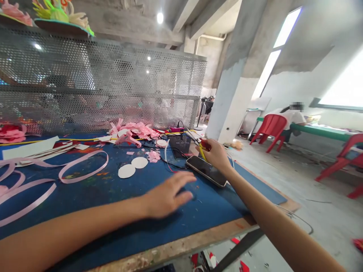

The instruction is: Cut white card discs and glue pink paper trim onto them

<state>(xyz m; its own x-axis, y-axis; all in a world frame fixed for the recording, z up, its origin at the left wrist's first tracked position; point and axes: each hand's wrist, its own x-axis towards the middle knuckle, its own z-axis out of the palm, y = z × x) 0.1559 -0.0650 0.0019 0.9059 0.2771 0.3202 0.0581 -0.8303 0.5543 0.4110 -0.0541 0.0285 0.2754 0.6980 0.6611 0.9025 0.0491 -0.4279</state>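
My right hand is closed around a pair of scissors with yellow and red handles, their blades pointing away to the upper left. Just below that hand, a smartphone lies on the blue table mat. My left hand hovers over or rests on the mat, fingers stretched out and holding nothing; contact with the mat cannot be made out. Two white paper discs lie beyond the left hand, with a small pink paper flower beside them. A dark screen showing digits lies behind the phone.
Pink ribbon loops across the left side. A pink glue gun lies before a heap of pink paper petals. A perforated metal panel stands behind the table. Red chairs and a seated person are at right.
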